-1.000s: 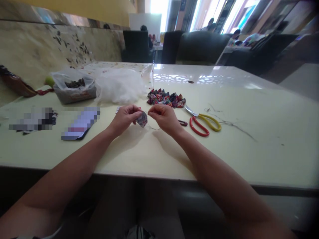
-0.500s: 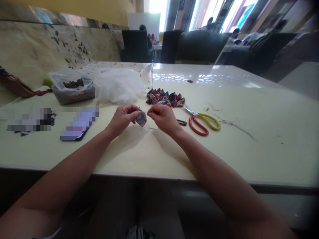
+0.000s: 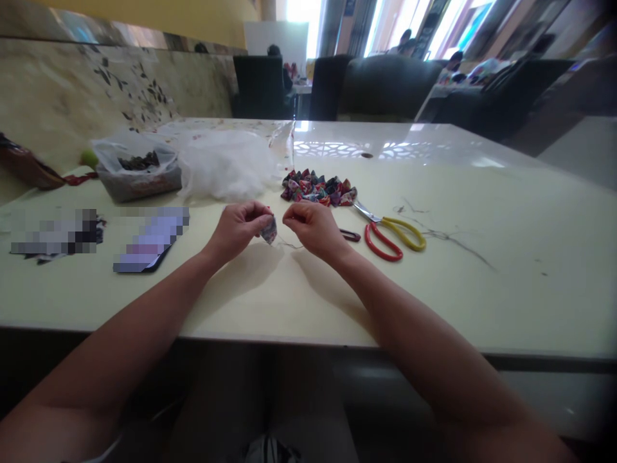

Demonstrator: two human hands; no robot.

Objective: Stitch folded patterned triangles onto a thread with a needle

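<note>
My left hand (image 3: 241, 225) pinches a small grey patterned piece of fabric (image 3: 268, 230) between thumb and fingers, above the table. Just to its right, my right hand (image 3: 311, 225) is closed in a pinch; whatever lies between its fingertips is too small to make out. A thin dark thread (image 3: 289, 245) hangs in a loop from near the fabric toward the underside of my right hand. Beyond both hands lies a cluster of small folded pieces of colourful patterned cloth (image 3: 318, 188). Scissors (image 3: 398, 235) with one red and one yellow handle rest right of my right hand.
A dark red hair clip (image 3: 349, 235) lies beside the scissors. Loose threads (image 3: 448, 238) spread farther right. On the left are a phone (image 3: 153, 241), dark scraps (image 3: 58, 236), a bag-lined container (image 3: 139, 180) and white stuffing in a plastic bag (image 3: 226, 164). Chairs and people are beyond.
The fabric in my left hand has turned and shows a narrower side. The thread loop has shifted slightly. Both hands stay nearly in place, and the view has moved a little.
</note>
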